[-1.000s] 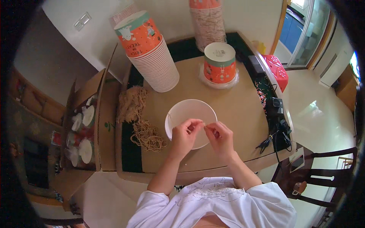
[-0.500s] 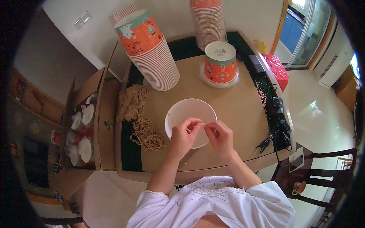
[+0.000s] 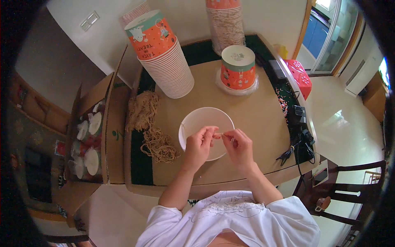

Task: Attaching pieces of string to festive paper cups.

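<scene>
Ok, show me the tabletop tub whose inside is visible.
The white tub beneath the left hand and right hand: its mouth faces up; the tall stack, wrapped stack and orange tub show no inside.

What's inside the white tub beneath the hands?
In the white tub, a thin tan strand shows at left; the left hand and right hand hide part of its near interior.

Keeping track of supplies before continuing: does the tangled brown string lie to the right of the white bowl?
No, the tangled brown string lies to the left of the white bowl.
</scene>
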The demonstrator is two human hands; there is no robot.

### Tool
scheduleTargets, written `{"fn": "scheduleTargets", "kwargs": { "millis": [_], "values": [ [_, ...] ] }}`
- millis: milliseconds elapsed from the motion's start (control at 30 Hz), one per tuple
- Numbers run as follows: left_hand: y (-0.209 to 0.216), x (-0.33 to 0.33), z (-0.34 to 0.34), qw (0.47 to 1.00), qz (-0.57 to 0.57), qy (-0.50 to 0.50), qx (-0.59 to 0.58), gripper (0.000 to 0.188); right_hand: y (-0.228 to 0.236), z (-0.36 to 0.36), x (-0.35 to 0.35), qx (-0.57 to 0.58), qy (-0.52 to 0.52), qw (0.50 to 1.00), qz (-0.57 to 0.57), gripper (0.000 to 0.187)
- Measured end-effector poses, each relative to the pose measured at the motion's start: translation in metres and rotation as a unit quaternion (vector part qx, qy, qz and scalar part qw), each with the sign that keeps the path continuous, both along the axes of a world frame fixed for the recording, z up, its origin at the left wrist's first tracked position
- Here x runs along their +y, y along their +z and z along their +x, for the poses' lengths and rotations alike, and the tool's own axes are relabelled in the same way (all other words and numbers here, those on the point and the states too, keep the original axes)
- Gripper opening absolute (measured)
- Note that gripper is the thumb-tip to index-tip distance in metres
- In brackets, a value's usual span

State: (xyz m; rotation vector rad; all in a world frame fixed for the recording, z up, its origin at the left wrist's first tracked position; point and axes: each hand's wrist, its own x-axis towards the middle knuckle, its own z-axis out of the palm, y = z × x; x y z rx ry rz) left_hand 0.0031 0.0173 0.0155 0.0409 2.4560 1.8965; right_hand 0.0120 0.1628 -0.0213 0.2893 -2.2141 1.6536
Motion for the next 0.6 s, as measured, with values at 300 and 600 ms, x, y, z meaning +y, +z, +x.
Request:
{"fn": "scheduleTargets", "kwargs": {
  "millis": [300,600],
  "values": [
    [-0.0019,-0.0047,-0.0003,0.992,-0.078,-0.015,0.102,0.010,0.0009,0.0007,-0.0009,-0.012,-0.006,1.000,-0.006,0.006],
    [-0.0003,0.0025,0.0006,0.983,-0.107,-0.002,0.148,0.007,-0.0017,0.0016,-0.0008,-0.010,-0.001,1.000,0.004,0.007]
  ]
}}
